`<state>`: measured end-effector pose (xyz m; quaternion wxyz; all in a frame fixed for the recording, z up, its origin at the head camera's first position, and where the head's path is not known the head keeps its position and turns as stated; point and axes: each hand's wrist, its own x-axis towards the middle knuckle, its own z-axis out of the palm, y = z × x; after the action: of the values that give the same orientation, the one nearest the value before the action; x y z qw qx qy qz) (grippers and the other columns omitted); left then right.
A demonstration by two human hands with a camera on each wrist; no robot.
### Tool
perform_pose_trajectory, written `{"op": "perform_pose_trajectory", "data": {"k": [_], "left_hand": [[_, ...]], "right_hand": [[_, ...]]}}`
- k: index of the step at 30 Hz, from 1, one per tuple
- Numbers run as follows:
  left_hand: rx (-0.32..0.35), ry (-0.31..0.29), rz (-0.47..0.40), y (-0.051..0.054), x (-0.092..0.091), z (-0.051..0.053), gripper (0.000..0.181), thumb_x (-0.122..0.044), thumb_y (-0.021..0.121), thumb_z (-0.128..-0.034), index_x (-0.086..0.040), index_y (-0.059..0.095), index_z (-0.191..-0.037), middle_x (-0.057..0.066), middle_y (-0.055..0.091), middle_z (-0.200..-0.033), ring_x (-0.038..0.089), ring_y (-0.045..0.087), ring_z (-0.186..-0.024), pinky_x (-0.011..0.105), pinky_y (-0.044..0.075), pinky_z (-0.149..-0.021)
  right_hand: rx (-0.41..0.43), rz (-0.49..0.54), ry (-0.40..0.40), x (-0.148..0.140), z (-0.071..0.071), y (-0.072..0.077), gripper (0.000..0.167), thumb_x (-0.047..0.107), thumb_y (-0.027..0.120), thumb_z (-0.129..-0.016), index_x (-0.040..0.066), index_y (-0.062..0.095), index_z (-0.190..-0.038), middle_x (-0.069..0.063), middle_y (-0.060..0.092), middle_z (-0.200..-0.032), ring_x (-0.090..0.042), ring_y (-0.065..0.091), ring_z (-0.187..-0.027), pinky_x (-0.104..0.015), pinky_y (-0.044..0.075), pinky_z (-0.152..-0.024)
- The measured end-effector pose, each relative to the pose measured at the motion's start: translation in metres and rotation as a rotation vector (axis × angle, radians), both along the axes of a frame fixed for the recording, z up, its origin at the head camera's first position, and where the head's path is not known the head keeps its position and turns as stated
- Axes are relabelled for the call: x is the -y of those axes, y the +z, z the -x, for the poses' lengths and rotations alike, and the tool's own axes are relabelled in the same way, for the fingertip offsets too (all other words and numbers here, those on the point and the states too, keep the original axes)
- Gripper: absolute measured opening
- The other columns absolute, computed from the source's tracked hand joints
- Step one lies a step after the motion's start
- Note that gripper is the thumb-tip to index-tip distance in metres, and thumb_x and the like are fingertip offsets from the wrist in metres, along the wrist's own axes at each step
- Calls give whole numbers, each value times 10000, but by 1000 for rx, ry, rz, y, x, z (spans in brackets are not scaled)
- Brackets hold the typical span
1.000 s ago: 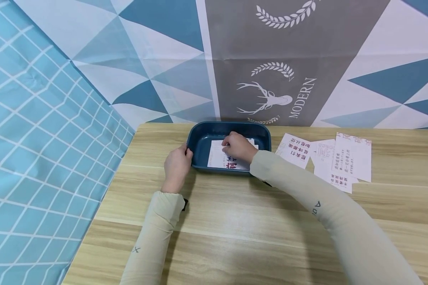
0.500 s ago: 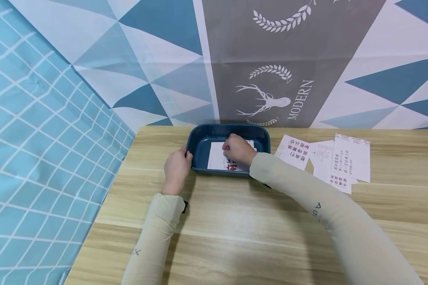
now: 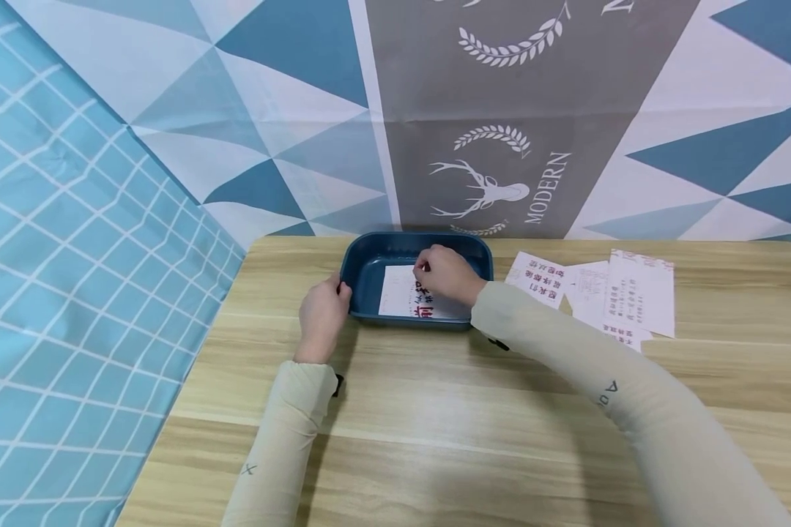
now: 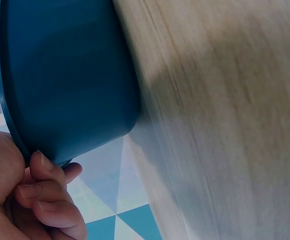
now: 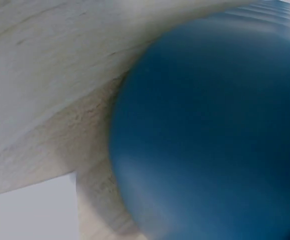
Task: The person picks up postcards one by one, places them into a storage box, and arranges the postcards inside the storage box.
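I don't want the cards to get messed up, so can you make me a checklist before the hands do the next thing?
1. Box upright on the table: ok.
2. Left hand gripping the box's rim: ok, at its left end.
3. Printed card inside the box's walls: ok, though the right hand covers part of it.
4. Right hand pinching a card: cannot tell; its grip is hidden.
5. Loose cards in a neat pile: not ok; they lie to the right of the box, some overlapping, at different angles.
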<state>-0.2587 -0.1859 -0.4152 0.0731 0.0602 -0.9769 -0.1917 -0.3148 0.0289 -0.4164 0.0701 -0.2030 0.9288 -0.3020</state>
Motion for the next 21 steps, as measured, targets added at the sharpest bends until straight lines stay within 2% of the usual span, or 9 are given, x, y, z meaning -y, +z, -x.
{"op": "perform_pose_trajectory", "data": {"k": [5,11,15,17,21], "left_hand": [[20,-9,-1,0,1,-1,202,-168,454,-935,-51,611,-886,152,634,-772,293,567,-661,430,446,-613],[16,-1,-8,2,0,-2,255,-176,456,-934,-43,646,-1041,181,658,-841,312,586,-693,453,461,-636],[17,-2,-9,3,-1,-1,266,-177,455,-932,-39,647,-1055,173,647,-820,304,574,-684,447,457,-629],[17,-1,-4,2,0,-1,241,-177,455,-931,-37,642,-990,166,639,-797,305,573,-684,446,453,-627],[13,0,2,1,0,0,246,-182,460,-933,-39,645,-1010,172,660,-839,313,599,-715,453,465,-648]], "right_hand": [[-4,-9,-28,-9,-7,9,217,212,528,-921,64,680,-967,-80,596,-942,-195,516,-789,-313,435,-698],[-37,-9,-67,-21,-13,20,193,200,523,-920,74,669,-923,-74,590,-926,-199,504,-809,-325,424,-724],[-65,11,-81,-32,-13,24,183,172,522,-905,53,661,-914,-83,588,-883,-203,495,-794,-324,408,-720],[-74,16,-83,-37,-12,25,186,172,520,-903,49,659,-922,-81,593,-863,-202,499,-781,-318,410,-712],[-77,22,-96,-47,-13,29,201,182,515,-911,43,653,-958,-87,597,-850,-213,511,-766,-318,419,-693]]}}
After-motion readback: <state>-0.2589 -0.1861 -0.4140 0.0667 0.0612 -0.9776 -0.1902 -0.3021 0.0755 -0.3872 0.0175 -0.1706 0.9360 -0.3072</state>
